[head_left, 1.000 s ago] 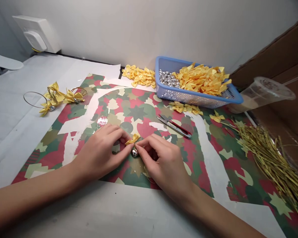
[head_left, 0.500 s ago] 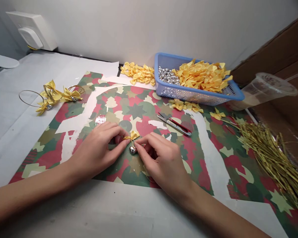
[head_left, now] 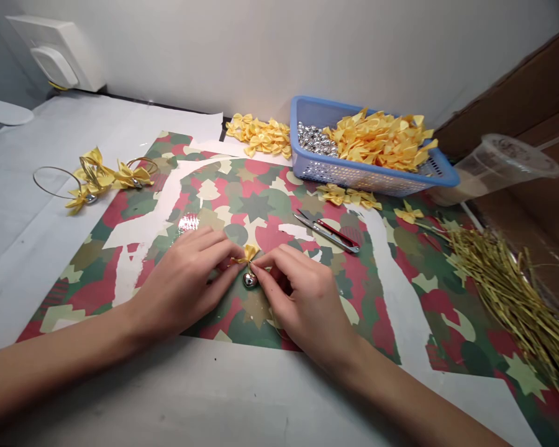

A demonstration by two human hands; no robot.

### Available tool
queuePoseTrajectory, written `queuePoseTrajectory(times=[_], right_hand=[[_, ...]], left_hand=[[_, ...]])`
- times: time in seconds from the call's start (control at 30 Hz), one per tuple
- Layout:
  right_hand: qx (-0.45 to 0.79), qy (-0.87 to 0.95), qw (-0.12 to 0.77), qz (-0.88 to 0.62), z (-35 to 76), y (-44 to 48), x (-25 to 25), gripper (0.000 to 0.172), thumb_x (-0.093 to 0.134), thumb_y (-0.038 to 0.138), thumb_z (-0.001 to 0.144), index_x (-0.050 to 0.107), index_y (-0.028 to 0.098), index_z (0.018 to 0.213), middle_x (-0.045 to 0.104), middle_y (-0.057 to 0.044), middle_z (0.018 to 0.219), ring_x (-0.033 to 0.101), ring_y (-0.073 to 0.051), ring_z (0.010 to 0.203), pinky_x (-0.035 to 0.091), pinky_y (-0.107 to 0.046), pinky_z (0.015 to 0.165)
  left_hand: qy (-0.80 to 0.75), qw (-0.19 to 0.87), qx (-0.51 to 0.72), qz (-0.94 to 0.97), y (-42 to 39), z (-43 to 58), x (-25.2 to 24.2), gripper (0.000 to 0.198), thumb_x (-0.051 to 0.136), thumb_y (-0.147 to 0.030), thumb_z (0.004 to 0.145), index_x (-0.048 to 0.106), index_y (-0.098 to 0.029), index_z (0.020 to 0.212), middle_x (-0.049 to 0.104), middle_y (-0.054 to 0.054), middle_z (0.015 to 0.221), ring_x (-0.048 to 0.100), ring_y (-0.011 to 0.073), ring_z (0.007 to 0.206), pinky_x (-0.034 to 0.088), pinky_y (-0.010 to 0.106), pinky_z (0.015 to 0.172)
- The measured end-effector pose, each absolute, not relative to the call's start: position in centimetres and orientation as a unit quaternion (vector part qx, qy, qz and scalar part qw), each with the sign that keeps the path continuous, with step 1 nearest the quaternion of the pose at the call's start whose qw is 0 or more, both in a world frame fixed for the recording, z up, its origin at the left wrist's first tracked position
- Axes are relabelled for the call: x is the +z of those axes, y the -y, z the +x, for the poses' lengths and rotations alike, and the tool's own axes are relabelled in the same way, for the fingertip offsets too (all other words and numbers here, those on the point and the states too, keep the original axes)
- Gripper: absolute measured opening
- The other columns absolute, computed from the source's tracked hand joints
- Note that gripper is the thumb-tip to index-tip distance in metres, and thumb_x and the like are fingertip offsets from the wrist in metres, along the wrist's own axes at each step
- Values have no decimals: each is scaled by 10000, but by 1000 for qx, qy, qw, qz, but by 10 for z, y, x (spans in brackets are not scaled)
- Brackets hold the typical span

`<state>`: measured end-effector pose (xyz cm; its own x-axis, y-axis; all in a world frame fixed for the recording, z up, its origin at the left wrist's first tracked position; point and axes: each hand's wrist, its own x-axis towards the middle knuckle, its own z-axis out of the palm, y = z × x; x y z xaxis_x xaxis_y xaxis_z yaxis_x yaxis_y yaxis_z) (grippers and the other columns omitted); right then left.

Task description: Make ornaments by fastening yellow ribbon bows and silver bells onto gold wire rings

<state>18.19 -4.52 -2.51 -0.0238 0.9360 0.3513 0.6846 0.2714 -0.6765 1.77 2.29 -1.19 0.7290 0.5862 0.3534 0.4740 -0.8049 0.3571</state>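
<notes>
A small yellow ribbon bow (head_left: 249,252) with a silver bell (head_left: 250,280) hanging under it lies on the red and green patterned paper (head_left: 391,310). My left hand (head_left: 181,279) pinches the bow from the left, fingers closed on it. My right hand (head_left: 302,298) pinches the thin tie at the bow's centre, just above the bell, from the right. Both hands rest on the paper, fingertips almost touching each other.
A blue basket (head_left: 377,180) of yellow bows and silver bells stands at the back. Red-handled snips (head_left: 328,233) lie right of my hands. Gold wire ties (head_left: 507,292) are heaped at right beside a plastic cup (head_left: 494,171). Finished bows on rings (head_left: 93,180) lie at left. Loose bows (head_left: 261,136) lie by the wall.
The hands have stayed on the bow and bell; the fingertips have closed in slightly around the tie. The view has shifted a little.
</notes>
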Motion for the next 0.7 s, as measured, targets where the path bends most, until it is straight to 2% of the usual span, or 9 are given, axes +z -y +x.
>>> queuePoseTrajectory(times=[0.27,0.7], right_hand=[[168,697,385,-582,183,44,-25,167,523,81,867,568,160,728,528,15,647,468,-99,575,365,-210,526],[171,698,381,-582,186,42,-22,121,566,99,853,615,154,757,531,20,639,476,-94,554,370,-207,514]], left_hand=[[-259,59,239,934,-22,18,-13,159,484,-118,885,599,-135,776,557,15,685,481,148,651,403,256,608],[-299,77,228,923,-22,18,-12,98,505,-151,860,573,-174,795,565,9,705,503,159,689,415,280,653]])
